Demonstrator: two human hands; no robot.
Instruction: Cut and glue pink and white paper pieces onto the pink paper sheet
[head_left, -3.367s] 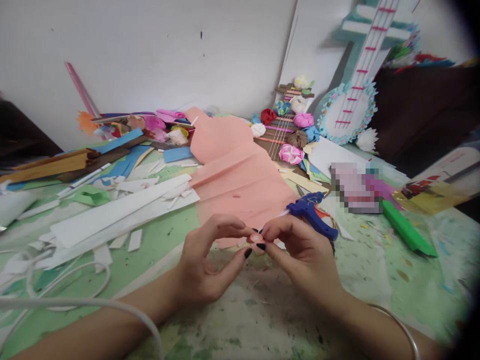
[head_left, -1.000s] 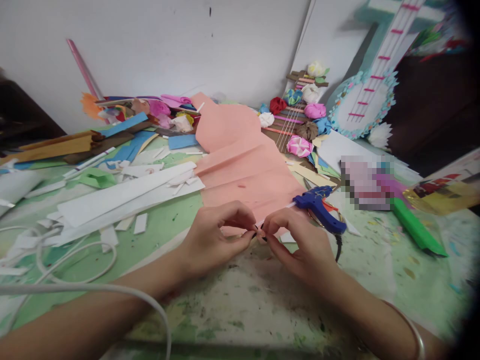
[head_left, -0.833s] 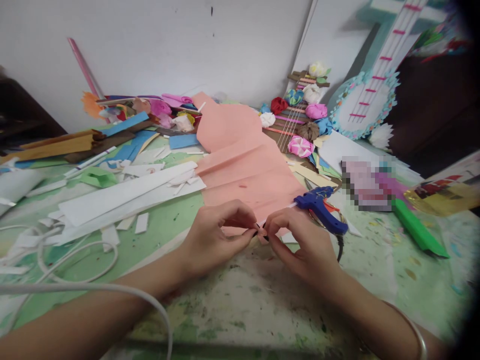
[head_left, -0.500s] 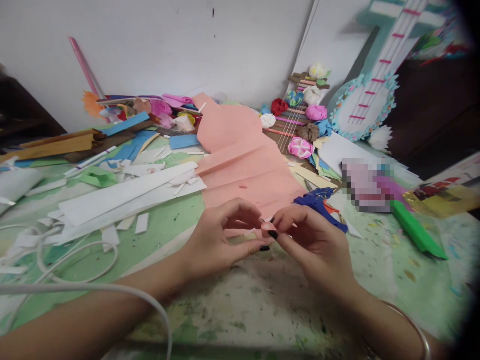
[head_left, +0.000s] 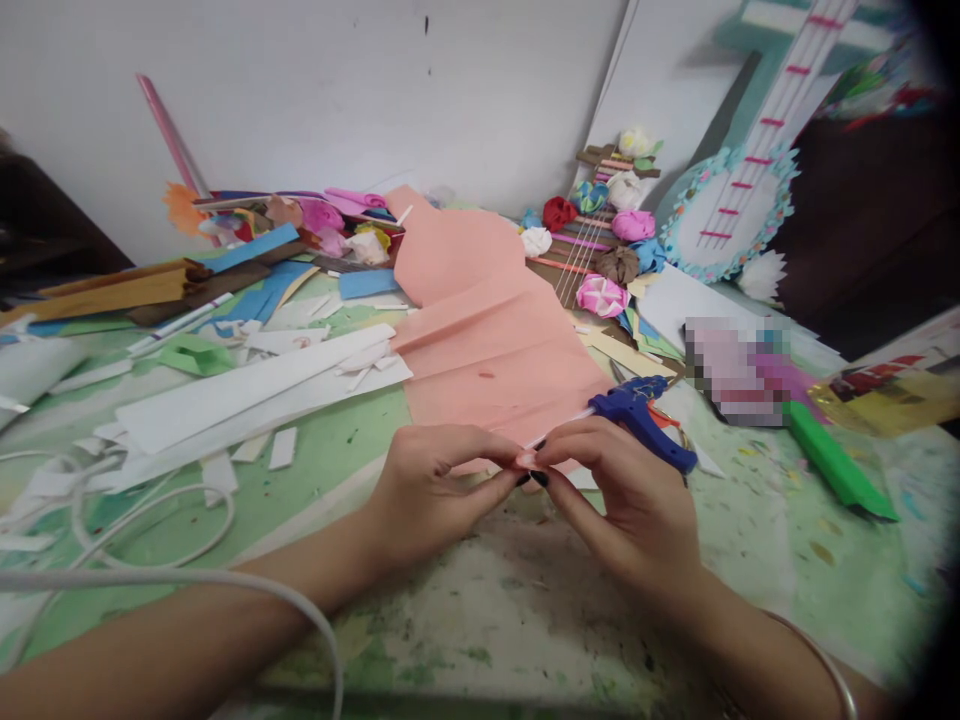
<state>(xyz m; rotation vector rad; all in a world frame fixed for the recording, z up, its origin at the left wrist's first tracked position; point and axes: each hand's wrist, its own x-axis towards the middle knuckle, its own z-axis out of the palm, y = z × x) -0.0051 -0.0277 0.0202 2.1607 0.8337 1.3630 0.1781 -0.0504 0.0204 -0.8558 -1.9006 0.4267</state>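
Observation:
My left hand (head_left: pixel 435 490) and my right hand (head_left: pixel 622 495) meet fingertip to fingertip over the near edge of the table. Both pinch a small pink paper piece (head_left: pixel 526 461), mostly hidden by the fingers. Just behind them lies a large pink paper sheet (head_left: pixel 480 320). A blue glue gun (head_left: pixel 641 420) rests on the table right beside my right hand, its nozzle toward my fingers.
White paper strips (head_left: pixel 247 390) and a white cable (head_left: pixel 150 530) lie at left. Paper flowers (head_left: pixel 600 240) and a paper guitar model (head_left: pixel 735 190) stand at the back right. A green tool (head_left: pixel 832 465) lies at right. The paint-stained table (head_left: pixel 525 620) runs in front.
My fingers spread apart briefly, lifting the small pink piece, then closed again into a tight pinch lower down. The camera view shifted slightly.

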